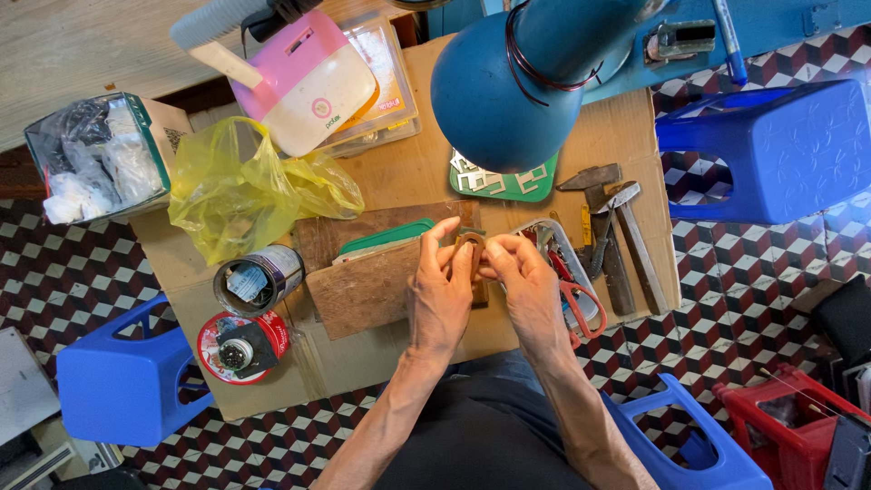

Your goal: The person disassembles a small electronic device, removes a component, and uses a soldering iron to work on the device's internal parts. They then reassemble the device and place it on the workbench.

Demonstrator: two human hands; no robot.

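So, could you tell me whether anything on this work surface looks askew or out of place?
A coil of dark red wire is looped round the neck of the blue lamp, an odd spot. The tin can lies tipped on its side.

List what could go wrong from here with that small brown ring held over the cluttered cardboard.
1. The brown ring, pinched between the left hand and right hand, might slip and drop among the clutter.
2. The red-handled scissors lie right beside the right hand and might nick it.
3. The blue lamp shade hangs close above and may get bumped.
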